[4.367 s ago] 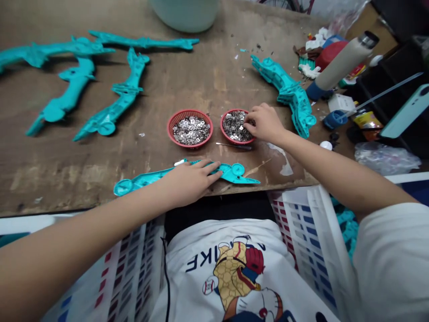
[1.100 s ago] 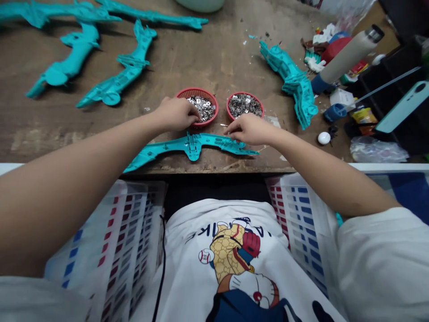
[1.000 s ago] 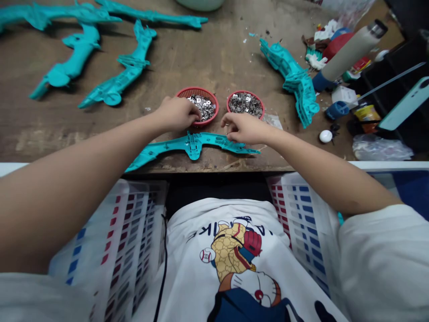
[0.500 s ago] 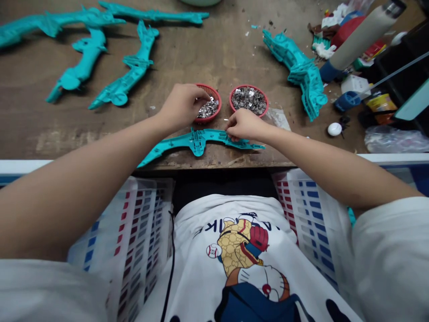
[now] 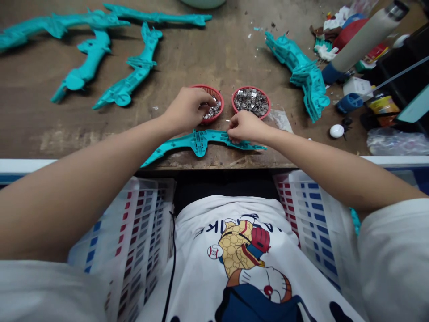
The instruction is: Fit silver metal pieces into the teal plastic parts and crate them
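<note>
My left hand [image 5: 189, 107] reaches over the rim of the left red basket [image 5: 221, 109], its fingers bent down over small shiny metal clips [image 5: 214, 112]. The thumb and forefinger look apart; the fingertips are partly hidden. My right hand [image 5: 246, 127] is closed in a pinch at the right part of a long, curved turquoise plastic piece [image 5: 200, 145]. Whatever is between those fingertips is too small and hidden to name. That piece lies along the table's front edge, with its left end partly behind my left forearm.
Another red basket [image 5: 250, 102] of metal pieces stands beyond my right hand. More turquoise parts [image 5: 144, 62] lie at the back left, and a stacked bundle [image 5: 300, 67] at the right. A bottle [image 5: 365, 42] and clutter fill the right corner. White crates [image 5: 144, 232] flank my lap.
My left hand's fingers reach slightly further right over the clips in the basket. My right hand stays pinched at the turquoise piece. The whole view has shifted slightly.
</note>
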Action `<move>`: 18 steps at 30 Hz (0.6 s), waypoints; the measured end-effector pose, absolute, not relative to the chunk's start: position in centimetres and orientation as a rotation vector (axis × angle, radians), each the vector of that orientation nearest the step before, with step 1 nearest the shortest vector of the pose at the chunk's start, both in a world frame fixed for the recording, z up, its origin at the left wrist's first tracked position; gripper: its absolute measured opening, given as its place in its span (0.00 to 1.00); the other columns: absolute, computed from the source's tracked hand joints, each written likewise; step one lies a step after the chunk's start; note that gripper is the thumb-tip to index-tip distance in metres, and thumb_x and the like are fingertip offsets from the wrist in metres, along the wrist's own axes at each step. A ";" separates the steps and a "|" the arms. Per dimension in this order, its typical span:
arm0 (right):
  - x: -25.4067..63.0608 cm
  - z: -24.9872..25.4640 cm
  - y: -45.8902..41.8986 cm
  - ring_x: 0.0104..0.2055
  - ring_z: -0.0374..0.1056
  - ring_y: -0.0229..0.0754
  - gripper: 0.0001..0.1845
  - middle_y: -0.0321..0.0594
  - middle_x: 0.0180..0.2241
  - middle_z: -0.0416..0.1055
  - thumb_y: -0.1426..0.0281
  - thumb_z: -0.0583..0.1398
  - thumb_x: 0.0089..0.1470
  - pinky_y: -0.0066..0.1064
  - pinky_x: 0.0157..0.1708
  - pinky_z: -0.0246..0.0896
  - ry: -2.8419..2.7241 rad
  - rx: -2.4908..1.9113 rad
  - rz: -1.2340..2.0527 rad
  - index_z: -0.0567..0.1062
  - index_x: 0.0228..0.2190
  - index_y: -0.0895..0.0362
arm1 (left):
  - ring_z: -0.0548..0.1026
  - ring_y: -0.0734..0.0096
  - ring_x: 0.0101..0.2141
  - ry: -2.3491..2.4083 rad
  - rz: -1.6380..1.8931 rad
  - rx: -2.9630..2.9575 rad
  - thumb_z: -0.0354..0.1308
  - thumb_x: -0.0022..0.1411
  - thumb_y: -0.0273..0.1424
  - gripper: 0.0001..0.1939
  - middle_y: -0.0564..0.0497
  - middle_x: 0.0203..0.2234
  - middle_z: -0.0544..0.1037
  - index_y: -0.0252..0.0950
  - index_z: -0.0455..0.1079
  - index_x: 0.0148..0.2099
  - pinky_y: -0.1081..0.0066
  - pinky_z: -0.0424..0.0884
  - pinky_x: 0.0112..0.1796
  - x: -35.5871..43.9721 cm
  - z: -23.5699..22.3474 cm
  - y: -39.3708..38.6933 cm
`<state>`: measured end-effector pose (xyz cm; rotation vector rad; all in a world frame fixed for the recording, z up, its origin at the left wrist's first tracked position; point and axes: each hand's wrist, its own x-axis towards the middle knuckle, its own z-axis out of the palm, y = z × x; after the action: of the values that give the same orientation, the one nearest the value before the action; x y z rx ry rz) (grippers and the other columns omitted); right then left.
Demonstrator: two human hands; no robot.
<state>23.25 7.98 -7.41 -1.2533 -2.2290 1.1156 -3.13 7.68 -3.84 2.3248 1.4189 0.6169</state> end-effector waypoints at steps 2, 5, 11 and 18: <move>22.9 -6.6 7.4 0.29 0.81 0.51 0.13 0.39 0.23 0.78 0.77 0.74 0.60 0.50 0.50 0.88 -2.336 -1.299 1.061 0.84 0.25 0.53 | 0.88 0.46 0.62 1.426 0.633 2.286 0.57 0.71 0.27 0.26 0.41 0.59 0.92 0.38 0.92 0.62 0.51 0.82 0.69 -3.0 -3.9 7.5; 22.4 -5.7 6.9 0.37 0.84 0.54 0.08 0.41 0.29 0.84 0.79 0.72 0.58 0.47 0.55 0.84 -2.489 -1.296 0.855 0.87 0.31 0.54 | 0.89 0.48 0.60 1.419 0.678 2.209 0.59 0.71 0.26 0.24 0.42 0.58 0.93 0.37 0.91 0.60 0.52 0.83 0.69 -2.9 -4.1 7.5; 22.2 -4.4 6.5 0.42 0.81 0.51 0.07 0.46 0.38 0.87 0.78 0.69 0.64 0.40 0.54 0.73 -2.667 -1.309 0.673 0.90 0.38 0.59 | 0.90 0.50 0.52 1.364 0.885 1.918 0.68 0.66 0.25 0.14 0.43 0.49 0.92 0.36 0.90 0.51 0.51 0.87 0.63 -1.9 -4.0 7.2; 23.0 -2.5 7.6 0.48 0.80 0.51 0.21 0.48 0.49 0.87 0.67 0.67 0.75 0.42 0.56 0.76 -2.386 -1.093 0.512 0.87 0.64 0.57 | 0.90 0.58 0.45 1.184 1.078 1.482 0.77 0.61 0.21 0.14 0.45 0.46 0.90 0.34 0.87 0.49 0.56 0.90 0.54 -0.7 -2.5 5.5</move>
<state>23.01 7.61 -2.46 -1.0925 -2.3862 0.5121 -0.69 5.51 -2.53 1.4824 1.1843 1.0782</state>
